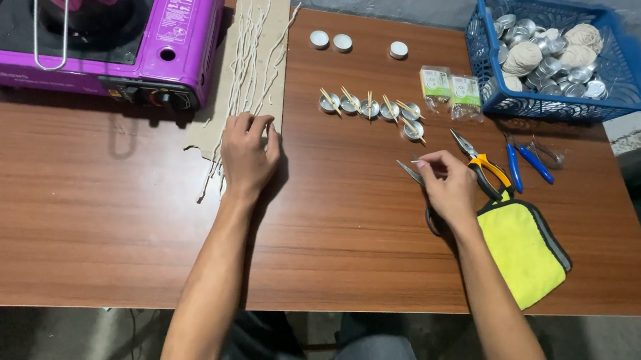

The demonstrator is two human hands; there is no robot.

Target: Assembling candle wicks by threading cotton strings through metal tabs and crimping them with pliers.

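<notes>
Wick (422, 162) pinched in right fingers (435, 167).

Home candle-making bench: wicks (250, 54), tealight cups (370, 109).

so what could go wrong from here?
1. The right hand pinches a short wick piece while scissors lie under it, blades toward the cups; a careless move could nick a finger.
2. The cups with sticks across them stand in a loose row just beyond; a sleeve or wrist may tip them.
3. The left hand presses on loose wicks on the cardboard beside the stove; dragging one could scatter the rest.
</notes>
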